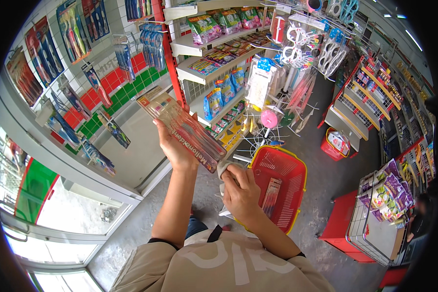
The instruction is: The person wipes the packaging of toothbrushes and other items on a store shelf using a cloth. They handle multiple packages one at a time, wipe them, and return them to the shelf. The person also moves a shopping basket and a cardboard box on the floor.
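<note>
My left hand holds up a long clear pack of toothbrushes, tilted, its top end toward the wall rack. My right hand is closed on a small grey cloth just below the pack's lower end. Under my right hand sits a red shopping basket on the floor, with another flat pack lying inside it.
A wall grid hung with toothbrush packs is at the left, and white shelves of packets stand ahead. A spinner rack stands behind the basket. A second red basket and wire displays sit to the right. Glass doors are at lower left.
</note>
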`<move>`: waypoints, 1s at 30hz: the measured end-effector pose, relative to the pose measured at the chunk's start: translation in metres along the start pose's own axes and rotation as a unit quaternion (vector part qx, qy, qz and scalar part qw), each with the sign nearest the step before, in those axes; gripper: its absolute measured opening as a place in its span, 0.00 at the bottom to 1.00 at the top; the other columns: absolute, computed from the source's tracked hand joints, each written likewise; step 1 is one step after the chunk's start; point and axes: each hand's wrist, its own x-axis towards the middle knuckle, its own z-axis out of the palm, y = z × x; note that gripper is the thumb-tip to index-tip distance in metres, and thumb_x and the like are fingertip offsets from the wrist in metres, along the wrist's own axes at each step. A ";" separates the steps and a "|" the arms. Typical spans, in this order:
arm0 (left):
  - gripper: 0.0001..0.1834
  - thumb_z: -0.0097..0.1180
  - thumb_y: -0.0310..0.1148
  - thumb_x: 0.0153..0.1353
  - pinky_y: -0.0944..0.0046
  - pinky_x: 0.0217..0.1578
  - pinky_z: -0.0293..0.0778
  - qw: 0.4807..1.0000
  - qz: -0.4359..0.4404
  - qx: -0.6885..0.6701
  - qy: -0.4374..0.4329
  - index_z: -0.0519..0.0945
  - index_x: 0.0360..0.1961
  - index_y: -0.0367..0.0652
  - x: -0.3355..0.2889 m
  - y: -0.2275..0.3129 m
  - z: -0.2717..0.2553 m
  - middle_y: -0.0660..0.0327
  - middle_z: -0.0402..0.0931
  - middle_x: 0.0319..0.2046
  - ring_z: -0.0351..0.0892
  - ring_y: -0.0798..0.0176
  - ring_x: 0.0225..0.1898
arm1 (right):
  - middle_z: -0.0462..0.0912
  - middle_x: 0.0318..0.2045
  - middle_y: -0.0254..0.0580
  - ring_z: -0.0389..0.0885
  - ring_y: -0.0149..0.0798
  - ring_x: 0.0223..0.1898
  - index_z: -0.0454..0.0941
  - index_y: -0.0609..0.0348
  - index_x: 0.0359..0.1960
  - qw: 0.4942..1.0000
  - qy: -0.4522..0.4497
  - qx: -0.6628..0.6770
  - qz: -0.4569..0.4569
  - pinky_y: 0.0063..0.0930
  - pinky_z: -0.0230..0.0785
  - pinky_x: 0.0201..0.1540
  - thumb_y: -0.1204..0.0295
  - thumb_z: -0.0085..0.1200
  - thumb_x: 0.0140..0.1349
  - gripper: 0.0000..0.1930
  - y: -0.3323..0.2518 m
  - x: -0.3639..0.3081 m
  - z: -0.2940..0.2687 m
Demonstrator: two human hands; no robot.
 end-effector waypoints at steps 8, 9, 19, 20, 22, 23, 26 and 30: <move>0.34 0.34 0.58 0.71 0.54 0.54 0.71 0.995 -0.079 0.055 -0.024 0.64 0.64 0.41 -0.010 0.001 -0.009 0.56 0.71 0.56 0.73 0.58 0.53 | 0.78 0.43 0.35 0.76 0.41 0.36 0.84 0.57 0.44 0.995 -0.029 0.093 -0.030 0.31 0.72 0.35 0.84 0.57 0.46 0.20 -0.007 0.020 -0.036; 0.34 0.35 0.58 0.71 0.55 0.54 0.71 0.993 -0.091 0.067 -0.045 0.64 0.64 0.41 -0.016 -0.003 -0.009 0.56 0.72 0.55 0.73 0.59 0.52 | 0.79 0.43 0.35 0.76 0.41 0.36 0.84 0.56 0.45 0.996 -0.016 0.080 -0.025 0.31 0.72 0.35 0.84 0.57 0.47 0.21 -0.001 0.030 -0.039; 0.31 0.35 0.55 0.72 0.58 0.48 0.75 0.970 -0.209 0.057 -0.108 0.68 0.61 0.39 -0.051 -0.022 -0.016 0.54 0.75 0.49 0.77 0.59 0.47 | 0.76 0.46 0.36 0.75 0.40 0.39 0.82 0.55 0.42 0.985 -0.033 -0.083 -0.144 0.30 0.74 0.37 0.76 0.59 0.43 0.19 0.000 0.053 -0.015; 0.32 0.35 0.56 0.72 0.58 0.48 0.75 0.972 -0.212 0.057 -0.088 0.67 0.61 0.39 -0.049 -0.021 -0.018 0.54 0.75 0.49 0.77 0.59 0.47 | 0.76 0.46 0.35 0.75 0.41 0.39 0.81 0.55 0.43 0.986 -0.074 -0.059 -0.136 0.30 0.74 0.39 0.76 0.58 0.44 0.19 -0.001 0.049 -0.019; 0.32 0.34 0.56 0.72 0.58 0.47 0.75 0.973 -0.220 0.056 -0.049 0.67 0.62 0.39 -0.044 -0.019 -0.022 0.55 0.74 0.50 0.76 0.60 0.47 | 0.76 0.46 0.32 0.74 0.41 0.41 0.80 0.54 0.45 0.982 -0.162 -0.008 -0.102 0.30 0.74 0.43 0.76 0.58 0.46 0.20 -0.002 0.044 -0.030; 0.33 0.33 0.57 0.72 0.58 0.48 0.75 0.972 -0.209 0.086 -0.071 0.66 0.62 0.40 -0.041 -0.018 -0.024 0.55 0.73 0.51 0.77 0.60 0.47 | 0.76 0.45 0.31 0.74 0.41 0.40 0.81 0.54 0.45 0.986 -0.143 0.022 -0.088 0.32 0.74 0.43 0.77 0.58 0.46 0.20 -0.001 0.045 -0.035; 0.32 0.36 0.57 0.72 0.59 0.54 0.69 0.961 -0.247 0.047 -0.119 0.68 0.62 0.40 -0.047 -0.017 -0.028 0.57 0.74 0.53 0.74 0.63 0.51 | 0.76 0.45 0.33 0.75 0.43 0.40 0.81 0.56 0.44 0.999 -0.026 0.014 -0.029 0.33 0.74 0.42 0.78 0.58 0.50 0.17 0.008 0.059 -0.043; 0.32 0.30 0.54 0.74 0.58 0.60 0.65 0.952 -0.226 0.132 -0.162 0.67 0.63 0.38 -0.071 -0.027 -0.023 0.56 0.73 0.54 0.71 0.63 0.57 | 0.74 0.49 0.41 0.73 0.48 0.44 0.77 0.61 0.48 0.999 0.024 0.000 -0.032 0.37 0.71 0.44 0.78 0.57 0.55 0.17 0.013 0.079 -0.026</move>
